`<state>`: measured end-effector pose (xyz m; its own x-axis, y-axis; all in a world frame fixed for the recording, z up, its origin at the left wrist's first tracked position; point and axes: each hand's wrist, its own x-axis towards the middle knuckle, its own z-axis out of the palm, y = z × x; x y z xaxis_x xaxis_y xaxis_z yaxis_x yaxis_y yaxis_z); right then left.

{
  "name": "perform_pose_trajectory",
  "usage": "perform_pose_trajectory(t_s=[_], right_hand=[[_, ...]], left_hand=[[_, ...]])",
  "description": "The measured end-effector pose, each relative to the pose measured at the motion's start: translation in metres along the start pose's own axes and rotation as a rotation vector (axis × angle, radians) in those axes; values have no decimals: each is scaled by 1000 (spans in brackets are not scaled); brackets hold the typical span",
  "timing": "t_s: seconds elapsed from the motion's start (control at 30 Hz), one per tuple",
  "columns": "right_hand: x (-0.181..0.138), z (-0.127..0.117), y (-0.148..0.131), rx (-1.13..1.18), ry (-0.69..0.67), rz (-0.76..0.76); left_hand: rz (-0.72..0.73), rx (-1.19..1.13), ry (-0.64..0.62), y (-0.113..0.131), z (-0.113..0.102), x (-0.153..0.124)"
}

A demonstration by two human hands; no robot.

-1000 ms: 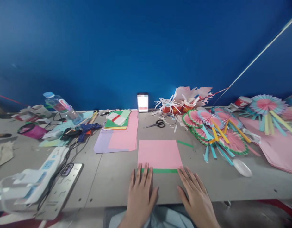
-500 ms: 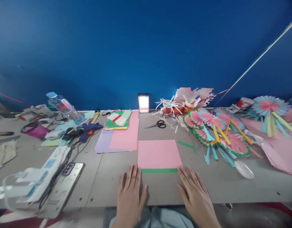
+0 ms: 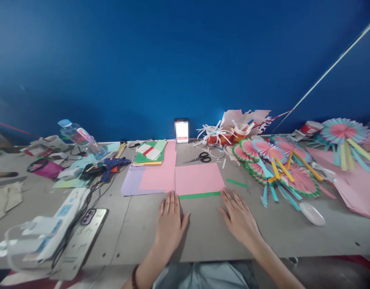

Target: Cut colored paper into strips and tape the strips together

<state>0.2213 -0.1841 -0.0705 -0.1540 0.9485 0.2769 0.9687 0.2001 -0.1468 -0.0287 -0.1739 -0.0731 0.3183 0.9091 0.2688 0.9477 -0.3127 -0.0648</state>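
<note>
A pink paper sheet (image 3: pixel 199 178) lies flat on the table in front of me, with a green strip (image 3: pixel 199 196) along its near edge. My left hand (image 3: pixel 170 222) rests flat, fingers stretched out, its fingertips at the sheet's near left corner. At the near right corner, my right hand (image 3: pixel 239 214) lies flat too, fingers spread and fingertips touching the corner. Neither hand holds anything. Beyond the sheet are black-handled scissors (image 3: pixel 203 157). A loose green strip (image 3: pixel 237 183) lies right of the sheet.
Left stand a glue gun (image 3: pixel 108 167), a power strip (image 3: pixel 63 218), a phone (image 3: pixel 79 245) and a tilted bottle (image 3: pixel 81 136). Stacked coloured paper (image 3: pixel 150 154) lies behind my left hand. Pleated paper fans (image 3: pixel 299 178) and a white spoon (image 3: pixel 312 214) fill the right side.
Both hands have moved forward, away from me, and the pink sheet with its green edge has slid farther from the table's front edge. Its near edge now slants slightly.
</note>
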Motion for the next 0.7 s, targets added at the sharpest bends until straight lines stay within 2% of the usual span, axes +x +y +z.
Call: perform_pose_trajectory(t_s=[0.1, 0.17, 0.27, 0.33, 0.4, 0.5, 0.6, 0.7], right_hand=[[6, 1, 0, 6, 2, 12], [6, 3, 0, 4, 4, 17], [4, 6, 1, 9, 14, 16], [3, 8, 2, 10, 24, 23], [3, 9, 2, 7, 37, 30], [3, 8, 0, 5, 45, 36], [4, 5, 0, 6, 35, 27], [10, 0, 1, 8, 32, -31]], left_hand=[[-28, -45, -15, -1, -15, 16], [-52, -90, -39, -10, -31, 38], [-67, -137, -146, -41, -52, 85], [-82, -152, -140, -69, -54, 122], [-122, -164, -48, -96, -46, 156], [-230, -140, 30, -125, -22, 196], [-274, -103, -10, -139, 0, 218], [-293, -55, -67, -142, 15, 225]])
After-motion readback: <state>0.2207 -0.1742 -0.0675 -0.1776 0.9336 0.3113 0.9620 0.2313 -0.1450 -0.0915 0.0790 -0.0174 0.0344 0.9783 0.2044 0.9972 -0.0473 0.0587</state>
